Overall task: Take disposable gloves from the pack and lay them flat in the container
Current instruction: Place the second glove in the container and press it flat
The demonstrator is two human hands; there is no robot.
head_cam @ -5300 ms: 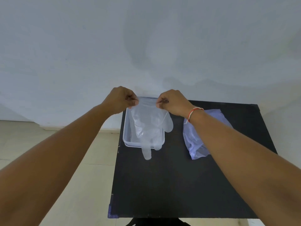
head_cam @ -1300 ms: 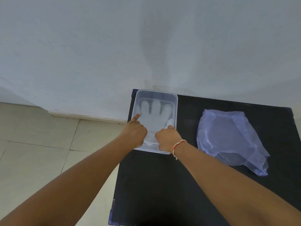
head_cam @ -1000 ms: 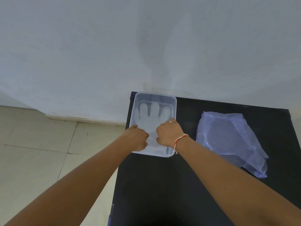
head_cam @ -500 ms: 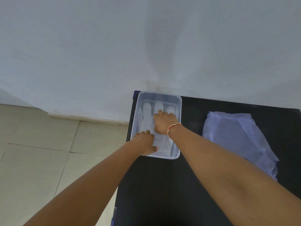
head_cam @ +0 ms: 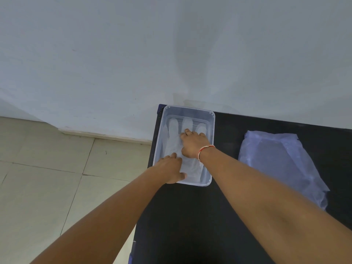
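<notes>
A clear plastic container point(head_cam: 211, 119) stands at the far left corner of the black table point(head_cam: 190, 216). A translucent disposable glove point(head_cam: 174, 138) lies flat inside it, fingers pointing to the wall. My right hand point(head_cam: 193, 143) rests palm down on the glove's middle, fingers spread. My left hand point(head_cam: 170, 169) lies flat over the container's near left corner, on the glove's cuff end. The glove pack point(head_cam: 282, 164), a bluish crumpled plastic bag, lies to the right of the container.
A white wall point(head_cam: 171, 54) rises just behind the table. Beige floor tiles point(head_cam: 57, 168) lie to the left, beyond the table's left edge, which runs close beside the container.
The glove, held up by both hands earlier, now lies in the container. My right hand slid forward over the glove toward its fingers. My left hand stays at the near corner.
</notes>
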